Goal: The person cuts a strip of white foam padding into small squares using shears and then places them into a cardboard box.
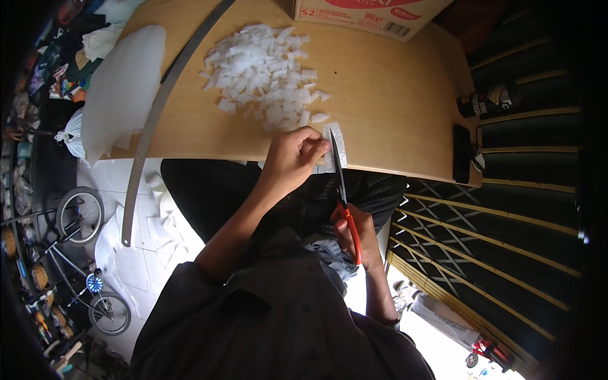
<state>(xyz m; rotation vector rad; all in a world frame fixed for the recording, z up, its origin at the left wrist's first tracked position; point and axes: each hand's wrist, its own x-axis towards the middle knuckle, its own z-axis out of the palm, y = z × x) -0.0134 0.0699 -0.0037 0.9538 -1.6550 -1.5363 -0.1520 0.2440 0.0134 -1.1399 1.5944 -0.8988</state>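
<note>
My left hand (294, 157) pinches a narrow strip of white foam sheet (341, 142) between thumb and fingers at the near edge of the wooden table (392, 95). In my right hand (360, 229) are scissors (342, 190) with orange-red handles, fingers wrapped round the grips. Their dark blades point away from me and lie along the strip; whether they are parted is hard to see. Just beyond my left hand, a loose pile of small white foam pieces (263, 73) is spread over the tabletop.
A long metal ruler (150, 120) juts past the table's left edge, beside a larger white foam sheet (123, 88). At the far side stands a cardboard box (373, 22). A black phone (461, 152) and a dark can (487, 102) lie by the right edge, near a folding gate (494, 206).
</note>
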